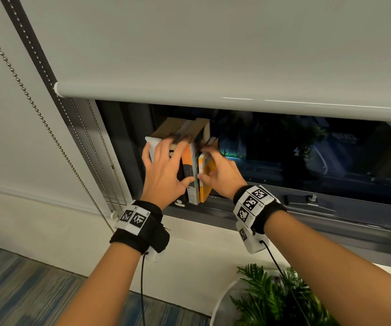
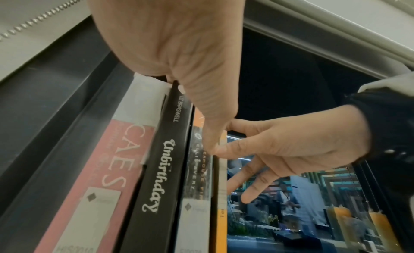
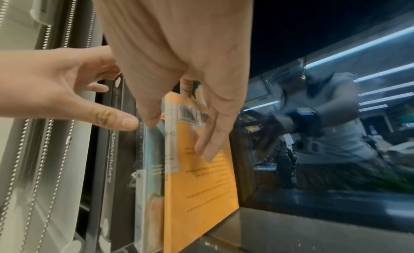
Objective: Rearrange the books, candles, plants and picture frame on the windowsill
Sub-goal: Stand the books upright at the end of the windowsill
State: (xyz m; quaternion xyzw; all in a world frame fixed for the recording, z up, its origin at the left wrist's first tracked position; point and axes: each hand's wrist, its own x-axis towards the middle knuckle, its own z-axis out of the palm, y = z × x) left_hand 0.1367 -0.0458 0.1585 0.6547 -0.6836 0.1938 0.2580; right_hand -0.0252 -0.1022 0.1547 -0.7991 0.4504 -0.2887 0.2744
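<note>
Books (image 1: 191, 170) stand upright in a tight row at the left end of the windowsill (image 1: 213, 234), spines toward you, against the dark glass. Your left hand (image 1: 163, 170) lies spread over the tops and spines of the left-hand volumes, fingers straight, pressing not gripping. Your right hand (image 1: 220, 171) pinches the orange paperback (image 3: 201, 177) at the right end, thumb on its spine side, fingers (image 3: 211, 145) flat on the back cover.

Handling, as a judgement: the paperback looks light and somewhat flexible, its cover smooth; take it low on both covers, not by the top edge, or it may bow. The black volume (image 2: 154, 168) and the pink one (image 2: 98, 177) look thicker and heavier; brace them or the row may topple.

Count: five books appear in the row, though blur between the orange-spined one (image 2: 198, 168) and the paperback makes this uncertain. One plant (image 1: 281, 297) sits below. No candles or picture frame are in view.
</note>
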